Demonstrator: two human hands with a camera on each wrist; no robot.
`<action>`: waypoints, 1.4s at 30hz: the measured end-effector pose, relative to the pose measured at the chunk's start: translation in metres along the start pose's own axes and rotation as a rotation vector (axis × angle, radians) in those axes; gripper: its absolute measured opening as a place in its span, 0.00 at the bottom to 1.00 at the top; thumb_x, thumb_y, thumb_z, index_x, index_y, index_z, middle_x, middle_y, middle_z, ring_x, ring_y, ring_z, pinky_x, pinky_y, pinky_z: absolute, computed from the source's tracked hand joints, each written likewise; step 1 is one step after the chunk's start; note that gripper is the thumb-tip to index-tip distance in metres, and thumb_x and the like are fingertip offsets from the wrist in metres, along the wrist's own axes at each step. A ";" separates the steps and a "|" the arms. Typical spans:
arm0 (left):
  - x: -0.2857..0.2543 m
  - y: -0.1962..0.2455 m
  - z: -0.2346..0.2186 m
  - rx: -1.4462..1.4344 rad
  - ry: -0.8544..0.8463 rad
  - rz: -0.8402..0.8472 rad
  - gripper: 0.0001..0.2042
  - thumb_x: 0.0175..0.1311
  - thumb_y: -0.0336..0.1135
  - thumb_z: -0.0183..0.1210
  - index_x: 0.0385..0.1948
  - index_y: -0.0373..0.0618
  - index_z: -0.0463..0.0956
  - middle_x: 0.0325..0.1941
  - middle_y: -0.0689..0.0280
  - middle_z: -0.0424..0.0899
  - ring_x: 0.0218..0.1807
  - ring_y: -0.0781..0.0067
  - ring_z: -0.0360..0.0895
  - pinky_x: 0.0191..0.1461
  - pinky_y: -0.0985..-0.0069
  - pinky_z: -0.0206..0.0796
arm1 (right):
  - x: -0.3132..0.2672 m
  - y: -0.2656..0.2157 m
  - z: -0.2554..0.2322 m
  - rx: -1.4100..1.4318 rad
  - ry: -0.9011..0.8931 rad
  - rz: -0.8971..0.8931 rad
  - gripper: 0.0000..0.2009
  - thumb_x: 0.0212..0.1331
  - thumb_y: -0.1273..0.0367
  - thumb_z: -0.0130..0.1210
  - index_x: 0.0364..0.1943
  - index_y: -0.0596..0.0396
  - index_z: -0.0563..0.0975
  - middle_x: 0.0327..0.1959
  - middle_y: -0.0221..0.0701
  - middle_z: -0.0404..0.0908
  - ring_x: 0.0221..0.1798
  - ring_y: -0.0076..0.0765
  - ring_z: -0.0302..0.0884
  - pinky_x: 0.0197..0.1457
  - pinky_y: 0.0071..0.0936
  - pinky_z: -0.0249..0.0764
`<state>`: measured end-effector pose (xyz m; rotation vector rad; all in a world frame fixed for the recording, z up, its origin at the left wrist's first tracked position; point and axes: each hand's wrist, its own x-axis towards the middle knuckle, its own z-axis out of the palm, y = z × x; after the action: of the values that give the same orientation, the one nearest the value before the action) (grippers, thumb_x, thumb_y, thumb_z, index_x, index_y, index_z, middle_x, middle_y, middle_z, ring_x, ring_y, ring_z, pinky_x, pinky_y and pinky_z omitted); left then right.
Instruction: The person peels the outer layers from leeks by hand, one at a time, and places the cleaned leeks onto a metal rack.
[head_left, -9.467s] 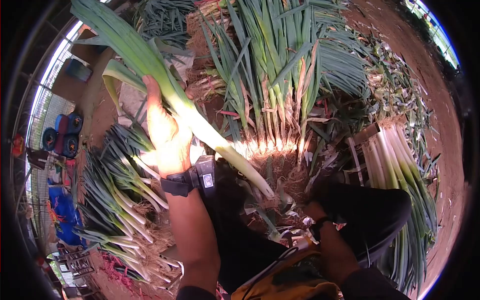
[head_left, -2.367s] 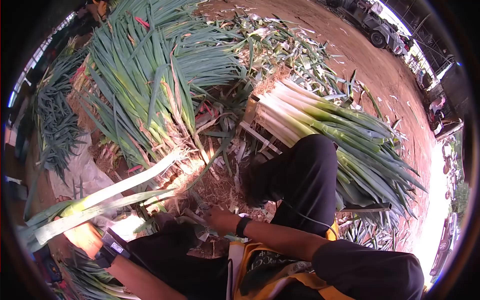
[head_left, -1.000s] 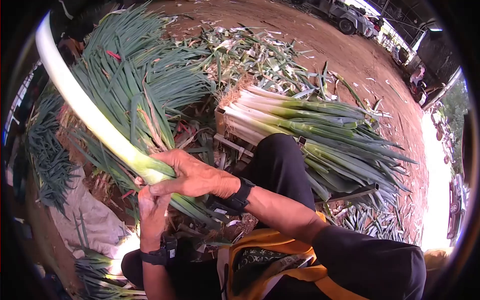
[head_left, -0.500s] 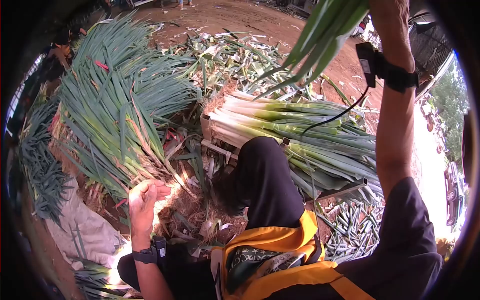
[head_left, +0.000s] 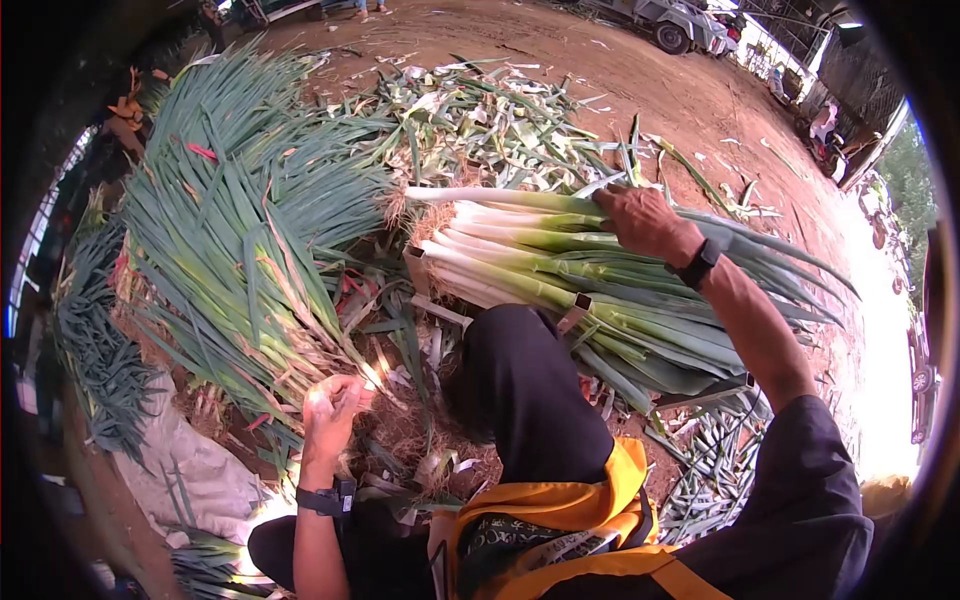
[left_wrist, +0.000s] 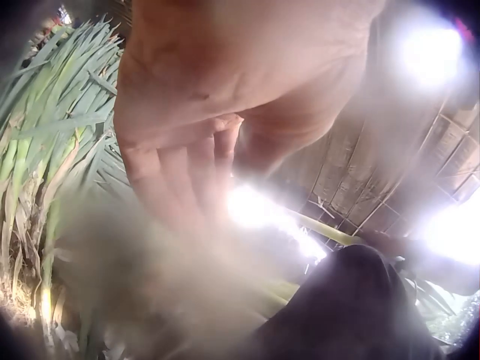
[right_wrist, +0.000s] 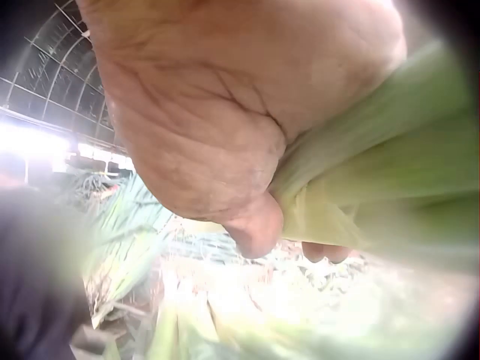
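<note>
My right hand (head_left: pixel 645 220) grips a thick leek (head_left: pixel 500 197) near its leaves, its white stalk lying along the far side of a leek stack (head_left: pixel 560 268). Seen from the right wrist, the palm (right_wrist: pixel 240 105) closes round the green leaves (right_wrist: pixel 390 165), with the thumb underneath. My left hand (head_left: pixel 332 410) holds nothing, fingers loosely bent beside the root end of the untrimmed leeks (head_left: pixel 230 250). In the left wrist view that hand (left_wrist: pixel 217 112) hangs with relaxed fingers, their tips blurred.
A metal rack (head_left: pixel 700 392) supports the stack, right of my raised knee (head_left: pixel 525 380). Behind lies a heap of leaf scraps (head_left: pixel 480 120). A pale sheet (head_left: pixel 190 465) lies at left, and cut leaves (head_left: pixel 715 470) at lower right. A vehicle (head_left: pixel 672 35) stands far back.
My right hand has come down from the upper right onto the stack, and its leek now lies along the far side. My left hand has shifted slightly right, still without anything in it.
</note>
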<state>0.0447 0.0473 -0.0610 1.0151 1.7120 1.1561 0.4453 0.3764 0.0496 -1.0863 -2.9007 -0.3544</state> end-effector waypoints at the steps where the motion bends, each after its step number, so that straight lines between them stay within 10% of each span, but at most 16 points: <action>1: 0.004 0.001 0.007 0.032 0.001 0.015 0.11 0.71 0.35 0.54 0.40 0.35 0.78 0.35 0.59 0.85 0.39 0.71 0.83 0.43 0.76 0.73 | -0.002 -0.003 0.017 0.015 -0.023 0.016 0.12 0.60 0.65 0.58 0.41 0.56 0.73 0.28 0.42 0.79 0.33 0.49 0.80 0.34 0.44 0.73; 6: 0.049 0.006 0.043 0.330 -0.070 0.190 0.09 0.64 0.32 0.58 0.37 0.34 0.80 0.31 0.59 0.85 0.34 0.71 0.83 0.41 0.76 0.73 | -0.004 -0.007 0.053 0.111 -0.167 0.122 0.13 0.58 0.63 0.60 0.38 0.58 0.73 0.29 0.44 0.80 0.37 0.51 0.81 0.38 0.46 0.73; 17: 0.196 0.027 0.174 0.553 -0.165 0.734 0.17 0.63 0.36 0.60 0.53 0.41 0.76 0.59 0.52 0.77 0.64 0.52 0.71 0.70 0.62 0.61 | -0.007 -0.007 0.051 0.293 -0.112 0.148 0.15 0.55 0.62 0.62 0.36 0.60 0.75 0.32 0.46 0.80 0.42 0.55 0.79 0.45 0.46 0.73; 32: 0.214 0.008 0.208 0.371 -0.250 0.807 0.18 0.62 0.30 0.59 0.55 0.42 0.75 0.59 0.54 0.78 0.64 0.51 0.71 0.71 0.61 0.59 | 0.027 0.017 0.023 0.699 -0.740 0.253 0.19 0.62 0.56 0.55 0.44 0.59 0.78 0.34 0.43 0.83 0.44 0.51 0.81 0.50 0.41 0.73; 35: 0.213 0.008 0.209 0.388 -0.274 0.783 0.18 0.62 0.29 0.59 0.55 0.41 0.76 0.59 0.53 0.77 0.66 0.51 0.70 0.74 0.59 0.55 | 0.013 0.014 0.057 0.438 -0.419 0.086 0.18 0.61 0.58 0.54 0.43 0.61 0.76 0.32 0.44 0.83 0.42 0.52 0.81 0.48 0.42 0.74; 42: 0.212 0.003 0.213 0.351 -0.253 0.799 0.19 0.62 0.30 0.57 0.55 0.40 0.75 0.59 0.52 0.77 0.67 0.51 0.69 0.75 0.60 0.51 | 0.008 -0.005 0.056 0.201 -0.431 0.149 0.17 0.58 0.60 0.56 0.39 0.64 0.72 0.31 0.50 0.81 0.42 0.59 0.80 0.48 0.49 0.73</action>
<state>0.1693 0.3066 -0.1498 2.0896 1.3471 1.1295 0.4392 0.3906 -0.0052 -1.4883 -3.0840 0.1999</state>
